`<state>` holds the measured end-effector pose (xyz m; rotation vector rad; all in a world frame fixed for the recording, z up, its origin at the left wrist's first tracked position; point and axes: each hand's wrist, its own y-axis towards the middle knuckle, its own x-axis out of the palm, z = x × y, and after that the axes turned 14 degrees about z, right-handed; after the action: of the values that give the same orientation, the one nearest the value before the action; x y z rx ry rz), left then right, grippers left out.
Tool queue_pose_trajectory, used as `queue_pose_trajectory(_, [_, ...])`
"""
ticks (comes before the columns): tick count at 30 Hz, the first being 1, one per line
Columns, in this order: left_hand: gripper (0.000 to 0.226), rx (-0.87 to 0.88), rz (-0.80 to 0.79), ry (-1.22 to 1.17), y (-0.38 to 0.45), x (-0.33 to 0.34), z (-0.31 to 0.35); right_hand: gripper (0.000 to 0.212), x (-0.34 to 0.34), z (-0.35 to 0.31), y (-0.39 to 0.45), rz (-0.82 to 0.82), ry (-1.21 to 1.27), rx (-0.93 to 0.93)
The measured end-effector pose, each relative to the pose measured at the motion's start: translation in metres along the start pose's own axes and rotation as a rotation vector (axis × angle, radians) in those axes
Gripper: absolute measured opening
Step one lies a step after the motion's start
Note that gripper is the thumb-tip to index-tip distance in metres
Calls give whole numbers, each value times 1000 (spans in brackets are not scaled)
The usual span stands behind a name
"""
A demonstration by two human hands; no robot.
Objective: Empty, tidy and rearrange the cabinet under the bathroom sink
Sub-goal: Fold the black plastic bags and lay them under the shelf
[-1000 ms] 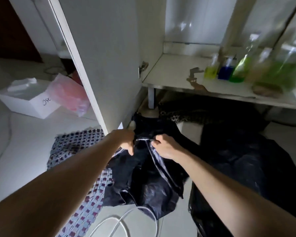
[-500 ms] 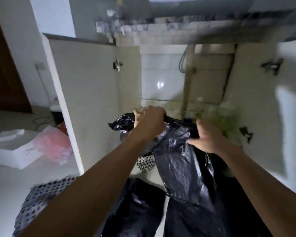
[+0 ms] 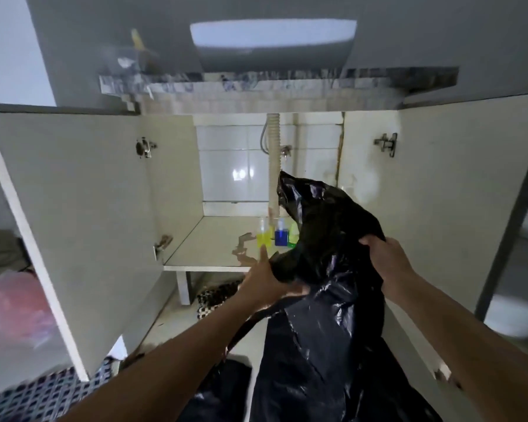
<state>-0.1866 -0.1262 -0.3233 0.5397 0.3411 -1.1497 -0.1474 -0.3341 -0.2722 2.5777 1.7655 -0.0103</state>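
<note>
Cabinet [image 3: 110, 208] under the bathroom sink [image 3: 272, 41], centre of frame, both doors swung wide; shelf nearly bare. Contents remaining: yellow bottle [image 3: 264, 237], blue bottle [image 3: 280, 236] and green bottle [image 3: 292, 239], grouped close together at the right rear of the shelf beside the white drain hose [image 3: 274, 166], partly hidden by the bag. Stain [image 3: 241, 251] noted on the shelf front. Black plastic bag [image 3: 326, 239], large and crumpled, was held up in front of the right half of the opening, its lower length trailing down toward the bottom of the frame. Left hand [image 3: 265, 284], lower centre, was curled under a fold of the bag with its index finger extended toward the shelf; right hand [image 3: 384, 263], right of centre, pinched the bag's upper edge, fingers bent over the plastic. Patterned mat [image 3: 43, 397] at lower left; pink bag [image 3: 16, 306], blurred, at the left edge. Step judged in hand: gathering or folding the bag for stowing, or for clearing it away. Next move would call for bunching the loose plastic smaller while keeping it clear of the three bottles, which looked easy to topple. Against the frame half a second earlier: view had tipped upward, bringing the basin into sight; the bag was raised higher, its peak near the hose; hands were further apart, the left now lower than the right.
</note>
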Motion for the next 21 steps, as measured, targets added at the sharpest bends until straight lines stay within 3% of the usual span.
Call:
queue_pose_trajectory(2, [97, -26, -82, 51, -3, 11, -6, 33, -2, 6, 4, -25, 23, 71])
queue_pose_trajectory(5, [41, -31, 79, 158, 2, 17, -5, 29, -3, 7, 6, -54, 0, 69])
queue_pose_trajectory(7, [17, -26, 128, 193, 8, 9, -4, 27, -7, 10, 14, -8, -31, 49])
queue_pose_trajectory(9, [16, -20, 141, 185, 14, 0, -8, 29, -16, 18, 24, 51, -161, -14])
queue_pose_trajectory(12, [23, 36, 174, 194, 14, -11, -11, 36, -25, 21, 28, 87, -559, -173])
queue_pose_trajectory(14, [26, 110, 194, 224, 11, -14, -5, 53, -22, 7, 18, 137, -653, -412])
queue_pose_trajectory(16, [27, 168, 251, 243, 6, -15, 5, 60, -12, -16, -9, 203, -589, -772])
queue_pose_trajectory(19, [25, 249, 332, 302, -2, -17, 21, 62, 11, -36, -58, 36, -466, -1156])
queue_pose_trajectory(21, [25, 317, 323, 378, -6, -19, 27, 75, 24, -24, -69, -170, -641, -1190])
